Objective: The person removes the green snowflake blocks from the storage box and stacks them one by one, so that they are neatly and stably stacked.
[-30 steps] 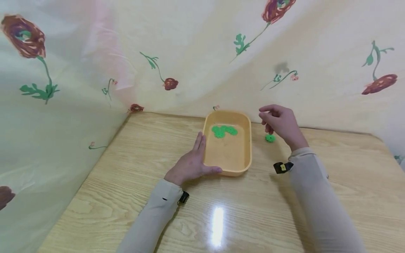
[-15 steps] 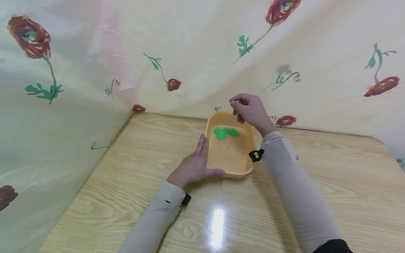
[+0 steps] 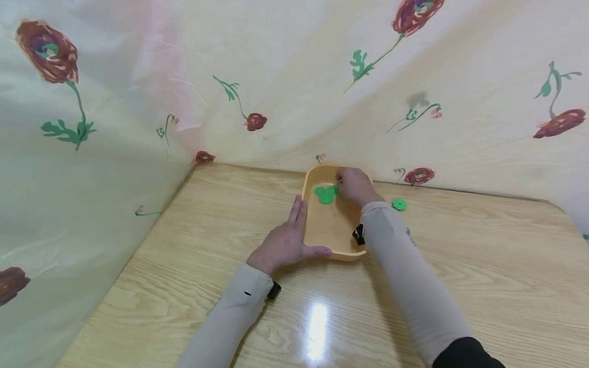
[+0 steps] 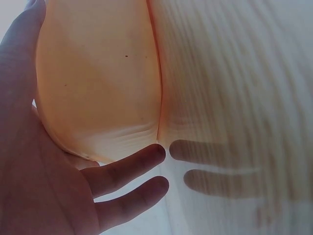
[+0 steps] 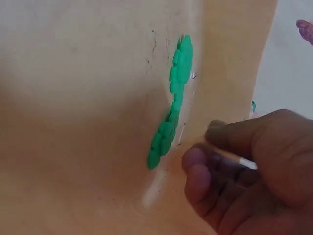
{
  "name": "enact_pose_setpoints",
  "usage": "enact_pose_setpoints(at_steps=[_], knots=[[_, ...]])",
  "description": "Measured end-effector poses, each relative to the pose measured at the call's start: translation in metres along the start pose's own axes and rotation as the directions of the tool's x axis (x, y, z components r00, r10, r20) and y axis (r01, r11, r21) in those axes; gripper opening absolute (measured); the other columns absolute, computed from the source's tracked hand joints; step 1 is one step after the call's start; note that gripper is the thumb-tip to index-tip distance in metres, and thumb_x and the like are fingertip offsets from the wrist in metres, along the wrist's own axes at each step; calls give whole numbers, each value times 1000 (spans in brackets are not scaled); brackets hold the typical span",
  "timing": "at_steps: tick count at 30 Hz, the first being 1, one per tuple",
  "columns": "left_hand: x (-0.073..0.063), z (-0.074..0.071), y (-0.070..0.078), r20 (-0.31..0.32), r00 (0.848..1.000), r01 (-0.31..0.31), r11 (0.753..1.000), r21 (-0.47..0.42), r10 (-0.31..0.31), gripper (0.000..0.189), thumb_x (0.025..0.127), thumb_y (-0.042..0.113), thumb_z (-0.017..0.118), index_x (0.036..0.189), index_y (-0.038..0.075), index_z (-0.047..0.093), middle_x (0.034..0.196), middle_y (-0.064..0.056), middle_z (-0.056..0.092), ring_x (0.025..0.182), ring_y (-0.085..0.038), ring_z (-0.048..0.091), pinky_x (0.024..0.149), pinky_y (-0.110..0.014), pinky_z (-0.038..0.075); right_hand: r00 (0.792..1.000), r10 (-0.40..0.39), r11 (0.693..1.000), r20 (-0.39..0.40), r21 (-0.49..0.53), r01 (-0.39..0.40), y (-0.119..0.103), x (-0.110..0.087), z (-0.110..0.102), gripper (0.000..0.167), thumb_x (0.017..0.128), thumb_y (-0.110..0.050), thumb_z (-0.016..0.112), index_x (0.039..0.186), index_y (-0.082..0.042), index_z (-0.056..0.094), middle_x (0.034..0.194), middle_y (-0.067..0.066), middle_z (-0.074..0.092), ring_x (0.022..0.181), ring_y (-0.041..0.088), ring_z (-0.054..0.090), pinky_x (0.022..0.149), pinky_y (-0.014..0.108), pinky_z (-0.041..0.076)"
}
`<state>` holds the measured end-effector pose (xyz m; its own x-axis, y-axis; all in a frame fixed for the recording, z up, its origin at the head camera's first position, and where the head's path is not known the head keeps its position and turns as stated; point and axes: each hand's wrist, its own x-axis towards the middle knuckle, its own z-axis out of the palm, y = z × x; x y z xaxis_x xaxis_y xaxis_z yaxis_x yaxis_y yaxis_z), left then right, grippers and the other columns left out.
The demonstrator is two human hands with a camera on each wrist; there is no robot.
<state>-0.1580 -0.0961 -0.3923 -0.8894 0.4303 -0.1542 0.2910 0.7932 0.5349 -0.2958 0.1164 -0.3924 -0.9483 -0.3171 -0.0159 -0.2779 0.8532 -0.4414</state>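
An orange plastic tray (image 3: 324,230) stands on the wooden table. Several green notched discs (image 3: 325,195) lie overlapping near its far end. My left hand (image 3: 280,247) rests against the tray's near left corner, thumb along the front rim and fingers straight along the left side. Inside the far right part of the tray, my right hand (image 3: 355,185) is beside the green discs. In the right wrist view, its fingers (image 5: 198,181) are loosely bent, apart from the row of discs (image 5: 171,112), with no disc visible between them.
One more green notched disc (image 3: 399,204) lies on the table (image 3: 483,245) to the right of the tray. A flower-patterned cloth (image 3: 285,87) hangs right behind the table's far edge and along the left side.
My right hand has moved left from above the loose disc, over the tray's far rim, and down into the tray. The left hand stays at the tray's corner.
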Motion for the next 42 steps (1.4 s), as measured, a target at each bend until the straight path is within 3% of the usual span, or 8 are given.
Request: enact_pose_setpoints(at_steps=[5, 13, 19, 25, 29, 33, 36, 42], knots=[[0, -2, 0, 1, 1000, 9, 1000, -2, -9, 135, 78, 76, 68, 160, 4, -10, 166, -9, -21, 107, -29, 65, 86, -35, 53, 998, 35, 997, 55, -68, -31, 2, 1, 0, 15, 94, -5, 60, 81, 1, 62, 75, 12, 57, 70, 28, 49, 70, 43, 43], [-1, 1, 0, 7, 1000, 14, 999, -39, -14, 136, 77, 77, 69, 160, 5, -11, 165, -6, -23, 112, -30, 63, 90, -36, 52, 988, 60, 989, 139, -140, -40, 0, -3, 1, 7, 90, -5, 62, 88, 0, 58, 86, 14, 60, 78, 29, 50, 78, 45, 45], [0, 1, 1, 5, 1000, 12, 1000, -27, -12, 135, 77, 79, 67, 160, 5, -9, 165, -5, -23, 108, -28, 64, 87, -34, 53, 992, 53, 994, 119, -97, -42, 0, -5, 0, 7, 90, -3, 60, 91, -3, 53, 87, 14, 58, 81, 31, 51, 77, 45, 44], [0, 0, 4, 9, 1000, 16, 1000, -26, -16, 134, 77, 78, 67, 160, 5, -9, 165, -6, -23, 110, -29, 64, 87, -34, 53, 996, 21, 996, 89, 81, -29, 3, -5, 2, 8, 102, -12, 55, 99, -4, 54, 87, 12, 59, 77, 27, 52, 70, 40, 42], [1, 1, 4, 8, 1000, 9, 1000, -21, -8, 134, 78, 78, 67, 160, 4, -9, 165, -7, -22, 108, -30, 65, 86, -35, 53, 998, 44, 951, 46, 303, -56, 4, -6, -1, 13, 106, -15, 51, 113, -4, 50, 86, 17, 62, 65, 21, 52, 59, 34, 42], [1, 2, 4, 1, 1000, -4, 1000, -18, 4, 134, 78, 78, 67, 160, 4, -8, 165, -8, -22, 106, -30, 66, 84, -35, 54, 996, 84, 852, 12, 518, -78, -2, -9, -12, 27, 105, -14, 48, 130, -5, 47, 85, 24, 64, 51, 17, 48, 47, 31, 40], [1, 1, 4, 1, 1000, -6, 1000, -22, 6, 134, 78, 78, 66, 160, 4, -9, 165, -8, -22, 107, -30, 65, 85, -35, 54, 996, 93, 794, 3, 603, -76, -11, -14, -28, 35, 105, -14, 47, 138, -5, 43, 84, 23, 64, 49, 21, 47, 45, 33, 41], [0, 0, 2, 5, 1000, 9, 1000, -27, -8, 135, 77, 79, 66, 160, 5, -11, 165, -7, -22, 115, -32, 63, 90, -37, 53, 995, 78, 775, -67, 632, -19, -27, -22, -60, 43, 101, -10, 52, 143, -6, 42, 89, 16, 68, 59, 31, 58, 52, 37, 51]])
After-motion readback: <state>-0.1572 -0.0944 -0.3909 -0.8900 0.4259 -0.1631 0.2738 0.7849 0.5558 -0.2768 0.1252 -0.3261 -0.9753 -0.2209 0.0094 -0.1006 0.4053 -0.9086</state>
